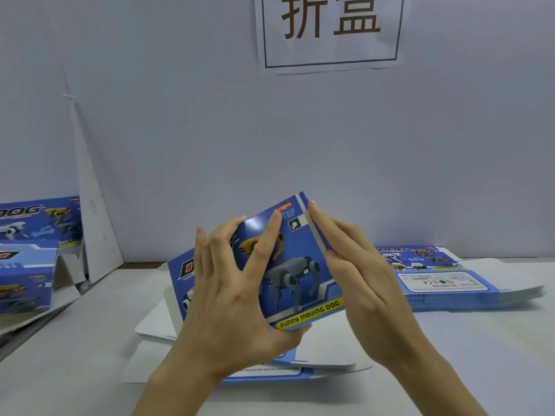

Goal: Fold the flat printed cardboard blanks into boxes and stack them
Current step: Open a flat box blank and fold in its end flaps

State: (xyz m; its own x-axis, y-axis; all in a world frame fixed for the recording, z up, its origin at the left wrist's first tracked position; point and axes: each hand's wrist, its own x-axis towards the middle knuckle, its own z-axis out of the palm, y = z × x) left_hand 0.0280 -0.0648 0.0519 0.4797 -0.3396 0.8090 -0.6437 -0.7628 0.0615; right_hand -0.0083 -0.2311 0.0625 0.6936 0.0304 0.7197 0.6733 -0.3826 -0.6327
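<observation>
**A:** Where is the box (303, 274) just now?

**B:** Between the two hands, lifted off the surface (90, 340) and tilted; the left hand (234, 295) grips it, thumb under the yellow-striped lower edge, fingers spread over the printed front with the robot dogs.

**A:** And the right hand (360, 274)?

**B:** Its fingers are straight and held together, pressed flat against the box's right end, beside a grey-edged flap (315, 232); it curls round nothing.

**A:** What lies beneath the hands?

**B:** A flat blank (270, 375), white flaps spread, on the surface just under the wrists.

**A:** Anything further out?

**B:** Right of the right hand, a stack of flat blanks (444, 277) lies on the surface; well left of the left hand stand folded boxes (27, 277), one in front of another; above the hands, a paper sign (330, 52) hangs on the wall (180, 115).
</observation>
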